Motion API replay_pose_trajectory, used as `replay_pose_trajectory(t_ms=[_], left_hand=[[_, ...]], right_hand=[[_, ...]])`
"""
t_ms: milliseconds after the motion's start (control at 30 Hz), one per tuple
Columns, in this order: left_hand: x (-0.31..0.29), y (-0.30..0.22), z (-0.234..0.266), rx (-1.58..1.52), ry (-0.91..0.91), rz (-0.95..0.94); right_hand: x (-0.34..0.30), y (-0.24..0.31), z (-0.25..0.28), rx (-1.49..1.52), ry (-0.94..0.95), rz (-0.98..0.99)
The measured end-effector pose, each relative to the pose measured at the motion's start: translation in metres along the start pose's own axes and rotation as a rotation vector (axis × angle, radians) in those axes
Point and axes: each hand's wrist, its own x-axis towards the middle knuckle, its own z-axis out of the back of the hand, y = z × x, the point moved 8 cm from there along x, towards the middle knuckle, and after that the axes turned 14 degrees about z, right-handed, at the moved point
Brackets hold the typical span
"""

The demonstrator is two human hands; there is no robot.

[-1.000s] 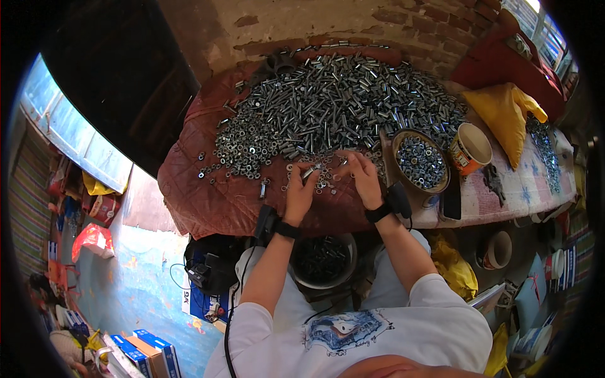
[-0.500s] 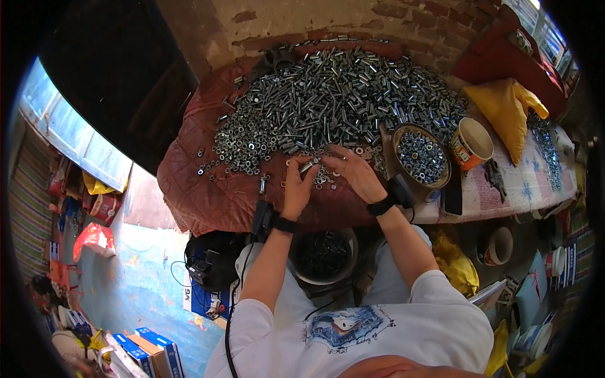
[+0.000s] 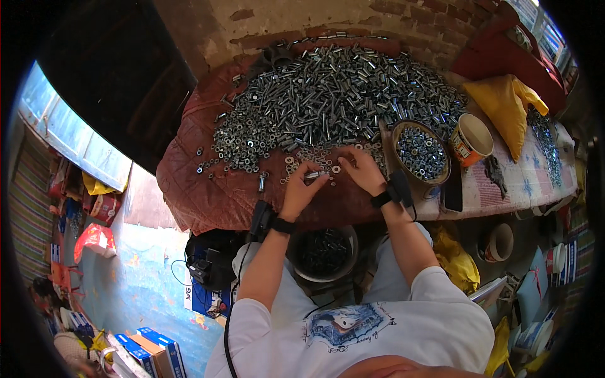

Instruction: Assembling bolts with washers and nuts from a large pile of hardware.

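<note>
Behind the fingers (image 3: 320, 183), black wrist straps (image 3: 283, 225) carry dark boxes (image 3: 401, 190). Farther back from the fingertips: white short-sleeved shirt (image 3: 428, 321), blue chest picture (image 3: 346, 326), pale trousers (image 3: 387, 274), black cable (image 3: 232, 315).

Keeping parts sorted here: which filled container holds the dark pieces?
The basin between the person's legs, holding dark pieces; the bowl right of the right hand holds shiny nuts instead.

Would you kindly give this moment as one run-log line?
left hand: holding metal fastener; right hand: near loose washers; nuts: in bowl
</note>
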Motion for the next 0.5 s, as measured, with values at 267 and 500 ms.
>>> replay_pose_trajectory(t_ms=[267, 500], left_hand=[[-0.021, 0.026, -0.025, 0.297, 0.435, 0.261], [-0.039, 0.018, -0.033, 0.644, 0.575, 0.164]], right_hand=[[0.017, -0.025, 0.034, -0.667, -0.149, 0.196], [0.030, -0.046, 0.036, -0.823, -0.189, 0.175]])
